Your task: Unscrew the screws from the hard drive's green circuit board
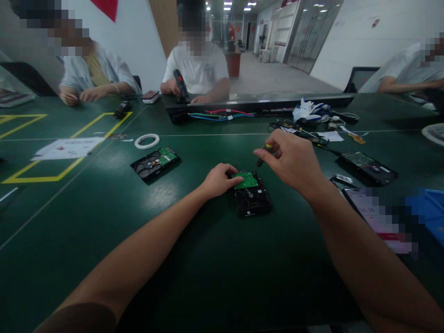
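A black hard drive (252, 201) lies on the green table in front of me, its green circuit board (247, 180) facing up at the far end. My left hand (218, 181) holds the drive's far left corner, with the thumb resting on the board. Above the far right corner, my right hand (294, 159) grips a short screwdriver (259, 162) with a black and yellow handle. The screwdriver points down at the board's corner; whether its tip touches a screw is too small to tell.
Another hard drive (156, 163) lies to the left, near a white tape ring (147, 141). To the right are a third drive (367, 167), a phone (376, 215) and a blue bin (430, 210). Cables and gloves (308, 111) lie behind. Across the table, a person holds a power drill (180, 84).
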Demonstrator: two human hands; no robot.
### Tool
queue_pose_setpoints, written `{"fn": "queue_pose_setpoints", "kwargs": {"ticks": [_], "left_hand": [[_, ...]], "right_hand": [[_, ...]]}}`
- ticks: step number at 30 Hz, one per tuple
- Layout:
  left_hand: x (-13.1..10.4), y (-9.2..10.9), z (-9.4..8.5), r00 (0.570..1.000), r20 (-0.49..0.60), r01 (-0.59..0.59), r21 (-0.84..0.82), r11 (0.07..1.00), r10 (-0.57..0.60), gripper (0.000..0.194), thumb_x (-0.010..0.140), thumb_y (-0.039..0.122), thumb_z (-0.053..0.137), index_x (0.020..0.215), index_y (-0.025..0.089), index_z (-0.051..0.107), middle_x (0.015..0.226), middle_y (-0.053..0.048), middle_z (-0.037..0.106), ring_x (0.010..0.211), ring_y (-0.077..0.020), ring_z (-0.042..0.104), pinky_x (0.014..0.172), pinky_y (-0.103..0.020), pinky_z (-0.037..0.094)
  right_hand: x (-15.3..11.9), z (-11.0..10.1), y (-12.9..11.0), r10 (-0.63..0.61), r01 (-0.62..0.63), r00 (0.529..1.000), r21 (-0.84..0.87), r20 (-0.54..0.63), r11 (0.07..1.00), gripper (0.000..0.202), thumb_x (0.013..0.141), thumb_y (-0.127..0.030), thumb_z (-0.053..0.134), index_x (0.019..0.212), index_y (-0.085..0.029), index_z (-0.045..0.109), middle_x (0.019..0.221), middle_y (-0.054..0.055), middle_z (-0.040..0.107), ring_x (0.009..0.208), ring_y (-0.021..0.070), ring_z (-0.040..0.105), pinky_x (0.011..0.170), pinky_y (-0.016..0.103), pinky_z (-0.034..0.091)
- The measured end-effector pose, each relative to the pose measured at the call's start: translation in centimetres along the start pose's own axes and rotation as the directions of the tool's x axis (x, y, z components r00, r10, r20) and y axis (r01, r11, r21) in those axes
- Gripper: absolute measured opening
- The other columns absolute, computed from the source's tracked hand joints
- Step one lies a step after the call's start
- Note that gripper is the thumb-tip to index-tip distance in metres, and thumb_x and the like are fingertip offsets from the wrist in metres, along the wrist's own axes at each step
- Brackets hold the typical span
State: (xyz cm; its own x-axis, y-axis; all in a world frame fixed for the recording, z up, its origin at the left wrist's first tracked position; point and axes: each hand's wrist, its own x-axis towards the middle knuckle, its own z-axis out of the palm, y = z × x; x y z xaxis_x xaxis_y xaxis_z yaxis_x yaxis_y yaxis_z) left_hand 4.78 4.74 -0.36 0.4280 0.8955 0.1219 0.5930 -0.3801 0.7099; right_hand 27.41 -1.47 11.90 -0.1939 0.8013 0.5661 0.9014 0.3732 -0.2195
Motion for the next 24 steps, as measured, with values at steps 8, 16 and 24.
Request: {"fn": "queue_pose_setpoints", "kwargs": {"ticks": [8, 16, 24], "left_hand": [[0.03, -0.06, -0.04, 1.0, 0.005, 0.006, 0.014, 1.0, -0.006, 0.037, 0.088, 0.05, 0.079, 0.111, 0.021, 0.074, 0.106, -0.006, 0.07, 0.081, -0.0186, 0.062, 0.073, -0.033, 0.05], [-0.01, -0.27, 0.1, 1.0, -0.016, -0.022, -0.001, 1.0, 0.022, 0.037, 0.089, 0.049, 0.078, 0.111, 0.02, 0.073, 0.104, -0.006, 0.069, 0.079, -0.0173, 0.061, 0.073, -0.032, 0.05], [-0.03, -0.02, -0.04, 1.0, -0.002, -0.005, 0.02, 1.0, 0.005, 0.037, 0.089, 0.05, 0.078, 0.11, 0.02, 0.074, 0.104, -0.007, 0.069, 0.082, -0.0196, 0.063, 0.074, -0.034, 0.051]], "right_hand": [[-0.03, -0.16, -0.25, -0.045, 0.038, 0.997, 0.112, 0.059, 0.993, 0.019, 0.094, -0.023, 0.065, 0.113, -0.023, 0.067, 0.096, 0.007, 0.076, 0.079, 0.0243, 0.068, 0.072, 0.037, 0.046], [-0.06, -0.3, -0.46, -0.023, 0.01, 0.995, 0.129, 0.1, 0.992, 0.028, 0.096, -0.02, 0.057, 0.121, -0.021, 0.068, 0.096, 0.009, 0.077, 0.082, 0.0272, 0.071, 0.074, 0.041, 0.05], [0.09, 0.04, 0.15, -0.049, 0.049, 0.999, 0.022, 0.012, 0.999, 0.017, 0.097, -0.026, 0.06, 0.111, -0.021, 0.068, 0.111, 0.014, 0.075, 0.089, 0.0287, 0.067, 0.086, 0.045, 0.049]]}}
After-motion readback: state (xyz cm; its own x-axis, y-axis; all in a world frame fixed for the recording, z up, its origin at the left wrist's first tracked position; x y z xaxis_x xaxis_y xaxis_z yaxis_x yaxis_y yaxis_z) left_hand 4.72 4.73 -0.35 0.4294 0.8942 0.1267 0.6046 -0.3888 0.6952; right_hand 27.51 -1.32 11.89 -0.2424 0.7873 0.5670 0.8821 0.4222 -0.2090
